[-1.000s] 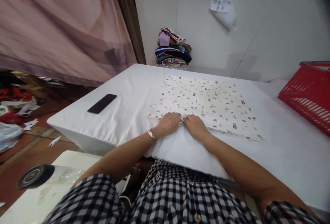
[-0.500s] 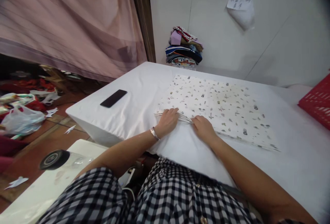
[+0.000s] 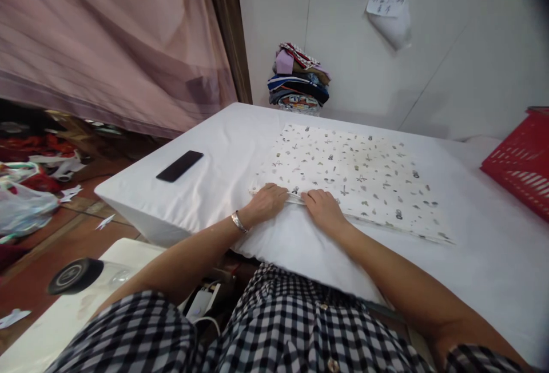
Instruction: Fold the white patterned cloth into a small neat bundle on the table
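Both hands (image 3: 266, 204) (image 3: 326, 213), fingers (image 3: 278, 191) tight on patterned cloth (image 3: 355, 175) (white-draped table (image 3: 227, 150) beneath), pale wall (image 3: 343, 35) beyond.

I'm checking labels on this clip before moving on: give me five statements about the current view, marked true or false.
1. The left hand and right hand are at the printed white fabric's near edge. True.
2. A bracelet circles the right wrist. False: the bracelet is on the left wrist.
3. The black smartphone lies left of the fabric. True.
4. The red basket is left of the fabric. False: the basket is to its right.
5. The tablecloth is white. True.
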### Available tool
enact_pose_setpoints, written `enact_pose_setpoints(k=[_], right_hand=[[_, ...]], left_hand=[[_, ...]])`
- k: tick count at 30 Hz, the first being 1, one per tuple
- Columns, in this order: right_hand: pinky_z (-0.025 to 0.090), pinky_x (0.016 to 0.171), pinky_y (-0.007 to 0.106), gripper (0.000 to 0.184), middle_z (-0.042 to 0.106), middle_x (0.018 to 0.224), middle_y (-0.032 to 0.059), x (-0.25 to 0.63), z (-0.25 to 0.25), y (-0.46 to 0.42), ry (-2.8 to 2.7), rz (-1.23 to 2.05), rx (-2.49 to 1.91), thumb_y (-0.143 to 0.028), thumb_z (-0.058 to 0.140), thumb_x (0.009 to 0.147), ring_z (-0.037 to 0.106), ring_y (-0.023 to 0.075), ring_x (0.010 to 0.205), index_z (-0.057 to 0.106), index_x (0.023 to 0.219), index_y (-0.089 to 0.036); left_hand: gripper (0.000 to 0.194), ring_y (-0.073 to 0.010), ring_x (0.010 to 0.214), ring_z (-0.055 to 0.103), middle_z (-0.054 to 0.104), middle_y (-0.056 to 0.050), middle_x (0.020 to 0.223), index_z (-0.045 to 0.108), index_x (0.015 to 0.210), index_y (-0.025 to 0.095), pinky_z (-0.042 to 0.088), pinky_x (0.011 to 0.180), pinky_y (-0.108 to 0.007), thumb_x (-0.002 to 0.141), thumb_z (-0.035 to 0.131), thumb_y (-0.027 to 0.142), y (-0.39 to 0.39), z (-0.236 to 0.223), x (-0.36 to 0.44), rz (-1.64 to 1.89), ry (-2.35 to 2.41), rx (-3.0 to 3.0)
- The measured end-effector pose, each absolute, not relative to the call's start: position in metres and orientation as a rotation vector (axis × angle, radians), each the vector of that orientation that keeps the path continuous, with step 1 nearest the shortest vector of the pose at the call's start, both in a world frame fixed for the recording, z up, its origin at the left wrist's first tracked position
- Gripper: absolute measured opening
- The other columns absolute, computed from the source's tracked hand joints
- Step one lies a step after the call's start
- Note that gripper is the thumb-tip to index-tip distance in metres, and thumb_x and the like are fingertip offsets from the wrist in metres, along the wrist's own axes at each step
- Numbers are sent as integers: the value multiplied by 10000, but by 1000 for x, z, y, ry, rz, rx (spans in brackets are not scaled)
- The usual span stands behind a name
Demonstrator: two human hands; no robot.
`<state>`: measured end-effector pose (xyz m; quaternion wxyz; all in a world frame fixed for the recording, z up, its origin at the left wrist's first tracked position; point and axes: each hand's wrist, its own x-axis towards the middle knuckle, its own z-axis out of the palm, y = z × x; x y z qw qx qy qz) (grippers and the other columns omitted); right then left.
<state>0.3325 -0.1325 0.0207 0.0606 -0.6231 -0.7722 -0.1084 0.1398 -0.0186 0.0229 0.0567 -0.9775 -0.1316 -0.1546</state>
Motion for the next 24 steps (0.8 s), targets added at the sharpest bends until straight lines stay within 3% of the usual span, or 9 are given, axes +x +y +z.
enact_pose_setpoints(k=[7, 18, 24], right_hand=[[317, 726, 330, 246, 582, 997, 95, 321, 17, -121, -2375, -336, -1862, -152, 429, 956, 481, 222, 913, 597, 1135, -141], [319, 734, 331, 294, 586, 1016, 97, 322, 19, -120, -2426, -246, -1895, -174, 420, 970, 485, 227, 928, 560, 1227, -147], [328, 724, 327, 280, 584, 1001, 99, 322, 18, -117, -2410, -248, -1881, -180, 416, 971, 483, 226, 921, 580, 1194, -141]], left_hand=[[148, -193, 1043, 582, 629, -84, 1192, 597, 882, 153, 457, 911, -365, 877, 457, 107, -19, 20, 136, -582, -391, -2918], [131, -163, 774, 570, 625, -34, 800, 574, 865, 156, 462, 808, -341, 849, 460, 94, -16, 19, 136, -647, -415, -2905], [202, -174, 833, 576, 631, -48, 871, 590, 996, 165, 451, 791, -336, 872, 437, 119, -16, 20, 137, -556, -411, -2923]])
